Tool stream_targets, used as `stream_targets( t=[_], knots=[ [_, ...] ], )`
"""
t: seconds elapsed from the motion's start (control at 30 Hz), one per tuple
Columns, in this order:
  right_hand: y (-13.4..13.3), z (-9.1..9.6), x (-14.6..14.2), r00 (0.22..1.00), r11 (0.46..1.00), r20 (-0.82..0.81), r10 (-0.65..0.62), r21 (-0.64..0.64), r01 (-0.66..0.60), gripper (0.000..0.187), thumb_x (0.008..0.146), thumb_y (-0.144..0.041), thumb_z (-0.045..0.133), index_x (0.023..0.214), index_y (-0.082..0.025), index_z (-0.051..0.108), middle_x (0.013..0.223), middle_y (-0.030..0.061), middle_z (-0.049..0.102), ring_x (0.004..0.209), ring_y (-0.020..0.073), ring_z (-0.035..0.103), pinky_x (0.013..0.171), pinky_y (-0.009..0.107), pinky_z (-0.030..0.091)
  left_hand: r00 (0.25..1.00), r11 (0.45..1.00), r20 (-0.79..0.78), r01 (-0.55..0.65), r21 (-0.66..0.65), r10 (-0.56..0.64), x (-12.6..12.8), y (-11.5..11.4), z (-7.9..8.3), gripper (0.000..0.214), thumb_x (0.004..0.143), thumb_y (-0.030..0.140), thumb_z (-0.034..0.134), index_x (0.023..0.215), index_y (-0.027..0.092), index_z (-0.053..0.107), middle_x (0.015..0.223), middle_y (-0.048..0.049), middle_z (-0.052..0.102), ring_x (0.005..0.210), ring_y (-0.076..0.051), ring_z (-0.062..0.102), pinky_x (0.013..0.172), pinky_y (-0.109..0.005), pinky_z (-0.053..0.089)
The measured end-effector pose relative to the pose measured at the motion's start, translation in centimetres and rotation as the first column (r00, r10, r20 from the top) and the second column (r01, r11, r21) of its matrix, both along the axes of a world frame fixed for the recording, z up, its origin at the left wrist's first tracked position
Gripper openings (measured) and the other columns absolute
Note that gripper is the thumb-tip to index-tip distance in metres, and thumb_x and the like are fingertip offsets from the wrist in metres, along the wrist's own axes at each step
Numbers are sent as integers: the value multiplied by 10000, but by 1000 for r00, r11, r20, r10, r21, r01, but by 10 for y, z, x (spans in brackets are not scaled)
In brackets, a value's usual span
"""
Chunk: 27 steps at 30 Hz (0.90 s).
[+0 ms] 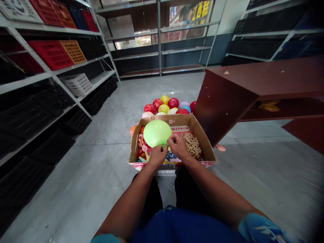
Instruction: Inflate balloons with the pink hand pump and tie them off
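Note:
An inflated light-green balloon [157, 133] rests over the left part of an open cardboard box [133, 145]. My left hand [158, 154] is closed in a pinch on the balloon's neck, just below its round body. Close beside it, my right hand [178, 145] is also pinched, holding a small tan band at the neck; the fingers partly hide it. A pile of tan looped bands [191, 145] lies in the box's right part. To the left, uninflated balloons [144, 147] in pink, orange and red lie inside the box.
Several inflated balloons [164, 108] in mixed colours sit on the floor behind the box. A dark red wooden desk [225, 98] lies on its side at the right. Shelving with plastic crates [50, 55] lines the left; a metal rack [160, 50] stands at the back.

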State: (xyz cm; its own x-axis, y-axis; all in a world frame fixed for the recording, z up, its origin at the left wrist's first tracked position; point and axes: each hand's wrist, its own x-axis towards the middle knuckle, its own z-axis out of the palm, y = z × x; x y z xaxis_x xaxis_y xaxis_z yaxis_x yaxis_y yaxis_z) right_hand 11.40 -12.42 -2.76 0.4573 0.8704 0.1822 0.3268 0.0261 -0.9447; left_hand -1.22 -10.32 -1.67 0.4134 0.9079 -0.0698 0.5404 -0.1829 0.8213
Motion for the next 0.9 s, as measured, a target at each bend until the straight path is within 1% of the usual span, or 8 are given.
stream_targets(
  t=[0.1,0.23,0.37,0.47,0.6,0.7,0.8,0.9],
  knots=[
    [0,-2,1,999,1000,-29,-30,-1,30,114,733,-317,501,692,-214,474,591,-39,520,517,123,474,498,234,375,999,997,49,-18,-72,21,1,-2,0,288,755,355,497,535,188,416,499,46,367,489,-91,315,480,-236,213],
    [1,-10,2,995,996,48,-89,31,88,109,737,-315,486,689,-219,469,599,-35,511,541,130,472,512,235,375,993,985,115,9,-174,12,0,-2,-3,241,709,303,521,531,185,410,494,52,387,473,-78,317,473,-222,240],
    [3,-17,1,983,992,135,-126,14,125,98,737,-302,476,683,-220,471,587,-34,506,544,134,473,521,237,383,984,980,175,63,-189,-29,-1,-1,-6,278,717,326,536,533,187,382,480,61,360,458,-68,291,453,-215,228],
    [6,-14,3,988,994,115,-105,5,105,102,754,-307,482,701,-220,475,574,-38,522,520,131,494,516,238,405,972,971,236,53,-234,4,0,-1,-11,300,776,411,501,588,189,425,476,60,390,432,-76,342,442,-212,269],
    [19,5,16,1000,1000,1,-19,14,19,117,785,-335,502,780,-220,481,595,-31,586,513,137,570,511,243,458,956,962,288,29,-273,53,0,-1,-27,315,865,441,402,880,180,578,704,-8,623,536,-122,559,511,-241,409],
    [43,25,35,995,994,-54,-90,57,93,147,790,-356,517,816,-219,469,661,-10,627,531,142,607,491,244,483,973,985,230,6,-171,34,-2,-2,-39,299,864,364,447,1052,171,576,913,-63,675,704,-152,637,643,-274,475],
    [77,44,63,986,983,-98,-137,112,148,139,795,-335,518,842,-218,459,696,-8,628,539,130,620,493,242,507,987,996,158,26,-87,-12,-1,-1,-42,311,844,306,488,1099,158,585,949,-78,682,827,-175,640,755,-296,481],
    [116,57,96,968,956,-120,-221,171,239,127,815,-309,510,876,-212,454,831,30,650,580,122,641,497,243,519,989,990,93,118,-77,-111,5,3,-35,286,839,297,489,1054,164,623,958,-70,691,859,-184,630,782,-297,469]
  ],
)
